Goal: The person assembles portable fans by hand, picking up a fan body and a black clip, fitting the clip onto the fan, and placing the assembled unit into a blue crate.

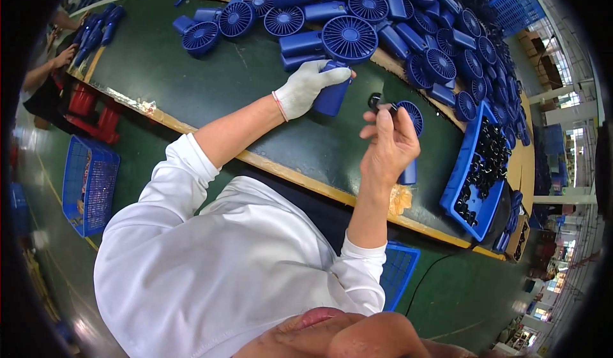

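My left hand (305,89), in a pale glove, is wrapped round the handle of a blue handheld fan (330,99) above the green table. A round grille (349,37) lies just beyond this handle; I cannot tell for sure whether the two are joined. My bare right hand (391,140) pinches a small black part (375,101) between thumb and fingers, to the right of the held handle and apart from it. Behind the right hand another blue fan (411,117) lies on the table, partly hidden by that hand.
A large heap of blue handheld fans (367,6) covers the far and right side of the table (255,71). At the right stands a blue tray (454,195) of small black parts. Blue crates (96,186) sit on the floor. Another person's hand (64,57) works at the far left.
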A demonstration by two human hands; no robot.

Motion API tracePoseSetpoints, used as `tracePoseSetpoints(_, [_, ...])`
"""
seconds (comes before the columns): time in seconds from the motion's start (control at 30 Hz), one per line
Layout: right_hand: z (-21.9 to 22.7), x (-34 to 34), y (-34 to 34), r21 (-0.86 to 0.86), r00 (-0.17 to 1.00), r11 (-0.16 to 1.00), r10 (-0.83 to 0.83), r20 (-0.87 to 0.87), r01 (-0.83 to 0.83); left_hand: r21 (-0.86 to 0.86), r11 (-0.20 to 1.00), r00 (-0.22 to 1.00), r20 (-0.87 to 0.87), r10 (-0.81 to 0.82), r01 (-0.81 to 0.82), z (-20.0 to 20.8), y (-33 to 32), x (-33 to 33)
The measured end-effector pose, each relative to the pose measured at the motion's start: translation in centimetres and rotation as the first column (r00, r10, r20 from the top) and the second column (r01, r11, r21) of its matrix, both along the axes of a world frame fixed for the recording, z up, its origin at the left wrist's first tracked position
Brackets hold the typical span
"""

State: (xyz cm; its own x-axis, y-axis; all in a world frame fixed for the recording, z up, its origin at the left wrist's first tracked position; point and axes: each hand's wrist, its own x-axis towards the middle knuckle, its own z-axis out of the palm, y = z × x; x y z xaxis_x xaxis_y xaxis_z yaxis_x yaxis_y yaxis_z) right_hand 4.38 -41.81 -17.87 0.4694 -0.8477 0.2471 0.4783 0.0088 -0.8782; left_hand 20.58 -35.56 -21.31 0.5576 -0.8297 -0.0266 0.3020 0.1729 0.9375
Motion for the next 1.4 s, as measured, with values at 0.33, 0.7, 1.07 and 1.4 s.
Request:
tracePoseSetpoints(0.33, [-3.0,2.9,1.4,0.130,0.995,0.990,0.063,-0.072,-0.054,0.176,0.983,0.854,0.518,-0.052,-0.047,0.3,0.6,-2.2])
tracePoseSetpoints(0.7, [-5.5,3.3,0.0,0.261,0.975,0.957,0.168,-0.145,-0.126,0.259,0.957,0.665,0.738,-0.111,-0.129,-0.7,0.5,-1.6])
tracePoseSetpoints(1.07, [-4.8,3.0,-0.7,0.387,0.958,0.918,0.186,-0.217,-0.091,0.167,0.913,0.926,-0.125,-0.355,0.373,-0.9,0.6,-3.0])
tracePoseSetpoints(1.4, [-1.0,-2.7,-4.9,-0.478,0.595,0.871,-0.326,-0.735,-0.114,0.153,0.978,0.279,0.954,-0.109,-0.143,1.2,1.7,-0.4])
